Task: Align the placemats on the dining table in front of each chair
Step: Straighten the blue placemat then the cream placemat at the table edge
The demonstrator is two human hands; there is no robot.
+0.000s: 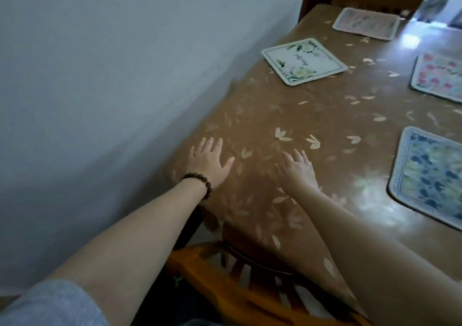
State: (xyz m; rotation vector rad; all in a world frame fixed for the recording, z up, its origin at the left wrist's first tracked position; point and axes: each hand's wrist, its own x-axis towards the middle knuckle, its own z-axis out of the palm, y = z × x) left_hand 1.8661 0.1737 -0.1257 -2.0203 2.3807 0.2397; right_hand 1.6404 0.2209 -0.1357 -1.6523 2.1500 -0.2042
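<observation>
Two bare arms are stretched out over a brown table (325, 116) that is covered with a cloth with pale leaf shapes. The left hand (208, 162) is held flat with its fingers spread wide, and nothing is held in it. A dark bead bracelet (200, 182) is worn on its wrist. The right hand (297, 169) is also held open and flat with fingers spread, and it is empty too. Both hands are placed low over a bare part of the cloth near the table's edge; whether the cloth is touched cannot be told. Four placemats are seen on the table, all well apart from the hands. A white mat with flowers (303, 61) is laid farther up along the wall side, turned a bit crooked. A pink mat (366, 23) is laid beyond it near the far end. A mat with red flowers (440, 76) is seen at the right edge, and a blue patterned mat (430, 175) is laid nearer, to the right of the right hand. A wooden chair back (225, 283) is seen below the arms, pushed in at the table. A grey wall (112, 63) is seen on the left.
</observation>
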